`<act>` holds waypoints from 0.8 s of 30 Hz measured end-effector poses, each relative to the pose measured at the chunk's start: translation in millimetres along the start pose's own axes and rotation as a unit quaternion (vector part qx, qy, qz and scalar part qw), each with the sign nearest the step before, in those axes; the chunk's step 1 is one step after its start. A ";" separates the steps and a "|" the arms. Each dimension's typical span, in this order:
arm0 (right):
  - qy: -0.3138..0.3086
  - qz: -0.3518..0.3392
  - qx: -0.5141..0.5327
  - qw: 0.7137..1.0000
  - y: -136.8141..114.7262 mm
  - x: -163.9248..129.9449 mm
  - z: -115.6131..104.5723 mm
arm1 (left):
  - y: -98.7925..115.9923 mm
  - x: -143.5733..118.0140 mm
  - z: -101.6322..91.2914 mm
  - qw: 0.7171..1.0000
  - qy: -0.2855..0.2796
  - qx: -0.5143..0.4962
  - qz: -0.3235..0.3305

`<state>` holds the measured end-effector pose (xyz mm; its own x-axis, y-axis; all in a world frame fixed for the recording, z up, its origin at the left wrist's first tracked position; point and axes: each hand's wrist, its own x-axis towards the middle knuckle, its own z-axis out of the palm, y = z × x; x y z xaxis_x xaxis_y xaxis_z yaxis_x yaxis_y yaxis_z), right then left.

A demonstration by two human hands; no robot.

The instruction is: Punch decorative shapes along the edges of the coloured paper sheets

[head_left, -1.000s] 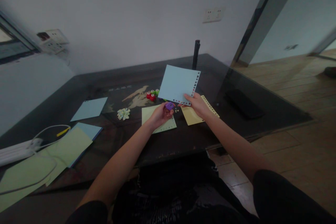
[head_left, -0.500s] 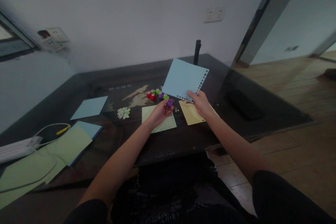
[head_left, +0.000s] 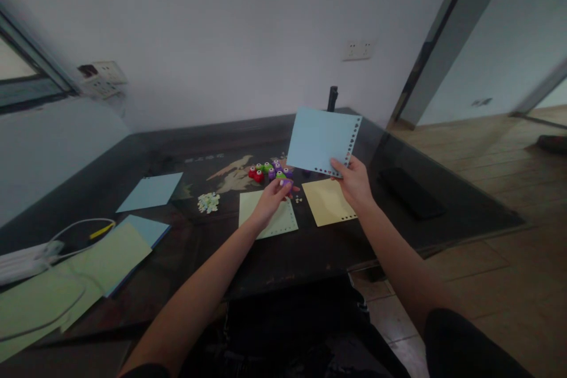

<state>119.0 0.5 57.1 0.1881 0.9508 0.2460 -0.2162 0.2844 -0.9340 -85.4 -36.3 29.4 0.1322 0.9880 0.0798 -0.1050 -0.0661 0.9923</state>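
Head view shows our right hand pinching the blue sheet by its punched lower corner, lifted right of centre so the holes face us. Our left hand closes on a purple punch, now lowered beside the punches on the desk.

A short row of pale characters stands on the dark table just behind the gold inlay; it is too small and blurred to read; no other lettering, brand or number shows anywhere.
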 end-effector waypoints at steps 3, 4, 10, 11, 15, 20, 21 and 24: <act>0.019 -0.022 0.016 0.999 -16.7 4.3 -10.2 | 2.6 0.1 0.8 0.997 0.013 0.057 0.040; 0.024 -0.025 0.025 0.999 -22.1 5.2 -14.7 | 4.0 -0.2 0.9 0.996 0.015 0.072 0.051; 0.050 -0.012 0.060 0.997 -33.3 -1.8 -51.4 | 13.0 0.4 1.5 0.986 -0.019 0.145 0.079; 0.051 -0.001 0.061 0.997 -29.8 -4.6 -57.7 | 13.5 3.4 2.3 0.983 -0.026 0.160 0.083; 0.068 0.045 0.070 0.994 -10.0 -14.8 -76.6 | 13.1 28.6 11.2 0.959 -0.038 0.254 0.118; 0.095 0.048 0.081 0.991 1.1 -21.7 -82.0 | 10.2 71.0 33.0 0.871 -0.019 0.463 0.160; 0.098 0.039 0.075 0.992 1.2 -22.8 -81.6 | 8.5 78.0 37.6 0.849 -0.024 0.504 0.155; 0.093 0.031 0.054 0.994 1.1 -27.1 -80.2 | 0.1 94.0 49.7 0.801 -0.009 0.583 0.134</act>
<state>190.5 -34.7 28.7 0.3423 0.9309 0.1278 -0.3327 0.2473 -0.9100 -24.0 49.6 41.7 0.2734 0.9154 0.2954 0.8593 -0.3704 0.3526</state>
